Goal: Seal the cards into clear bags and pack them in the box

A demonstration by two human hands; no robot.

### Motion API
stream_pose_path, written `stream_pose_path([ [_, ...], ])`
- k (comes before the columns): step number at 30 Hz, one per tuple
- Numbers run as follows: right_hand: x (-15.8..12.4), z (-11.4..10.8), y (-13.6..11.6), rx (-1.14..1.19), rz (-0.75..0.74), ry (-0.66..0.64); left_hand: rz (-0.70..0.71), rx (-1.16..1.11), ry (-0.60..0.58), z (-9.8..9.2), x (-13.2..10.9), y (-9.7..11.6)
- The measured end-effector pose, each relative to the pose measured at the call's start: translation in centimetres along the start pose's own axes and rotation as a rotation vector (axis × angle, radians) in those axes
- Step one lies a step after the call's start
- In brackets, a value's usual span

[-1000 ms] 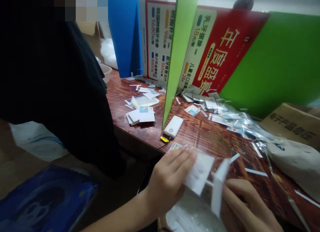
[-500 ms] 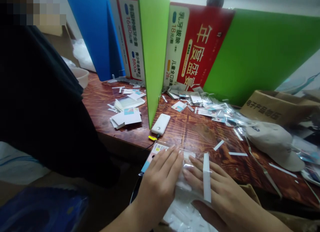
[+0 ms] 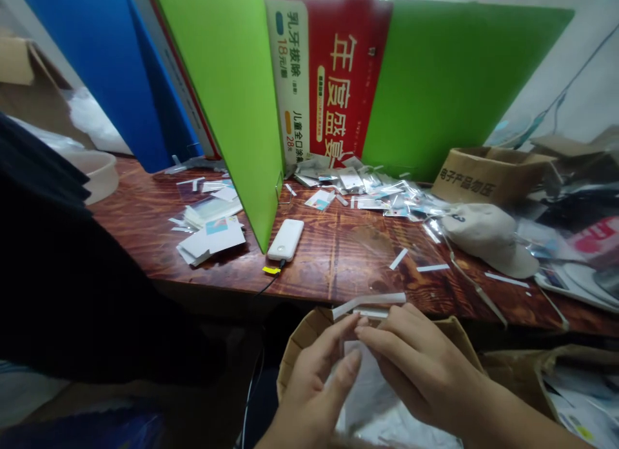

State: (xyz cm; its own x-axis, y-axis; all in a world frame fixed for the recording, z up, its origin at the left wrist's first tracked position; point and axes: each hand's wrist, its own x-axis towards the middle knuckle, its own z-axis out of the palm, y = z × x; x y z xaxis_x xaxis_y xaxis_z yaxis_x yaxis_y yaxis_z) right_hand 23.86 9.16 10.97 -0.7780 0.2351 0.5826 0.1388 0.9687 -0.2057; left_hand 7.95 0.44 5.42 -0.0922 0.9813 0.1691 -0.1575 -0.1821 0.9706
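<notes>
My left hand (image 3: 322, 375) and my right hand (image 3: 418, 355) meet over an open cardboard box (image 3: 304, 336) just below the table edge. Their thumbs and fingertips close on a transparent plastic packet (image 3: 356, 365), most of which the hands cover. Beyond the fingertips, a thin white strip (image 3: 370, 300) lies across the packet's far end. More see-through plastic and white contents show in the box underneath, though individual pieces cannot be made out.
On the wooden table (image 3: 309, 281) lie a white power bank (image 3: 286, 240) with a cable, stacked cards (image 3: 213, 236), a heap of packets (image 3: 387, 194) and a cap (image 3: 483, 236). A green board (image 3: 227, 100) stands upright. At left is a person's dark sleeve (image 3: 43, 165).
My hands have gone from lying flat on a packet with a printed card to pinching a packet over the box. The view has turned right. A white strip left my right fingers.
</notes>
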Motion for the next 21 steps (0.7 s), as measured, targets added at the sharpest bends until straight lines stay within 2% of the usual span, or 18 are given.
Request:
stream_pose_path([
  [2,-0.1,0.3,-0.2,-0.061,0.044,0.029,-0.030,-0.014,0.046,0.2,0.2,-0.1],
  [5,0.2,0.7,-0.2,-0.189,0.089,0.055,-0.037,0.095,0.067,0.5,0.6,-0.2],
  [10,0.7,0.9,0.0,-0.342,0.054,-0.040,-0.046,0.349,-0.034,0.6,0.7,0.1],
  [15,0.8,0.5,0.5,-0.287,0.025,-0.198,0.100,0.533,-0.080,0.0,0.9,0.4],
  [21,0.9,0.2,1.0,-0.324,-0.043,-0.291,0.211,0.635,-0.112,-0.3,0.9,-0.4],
])
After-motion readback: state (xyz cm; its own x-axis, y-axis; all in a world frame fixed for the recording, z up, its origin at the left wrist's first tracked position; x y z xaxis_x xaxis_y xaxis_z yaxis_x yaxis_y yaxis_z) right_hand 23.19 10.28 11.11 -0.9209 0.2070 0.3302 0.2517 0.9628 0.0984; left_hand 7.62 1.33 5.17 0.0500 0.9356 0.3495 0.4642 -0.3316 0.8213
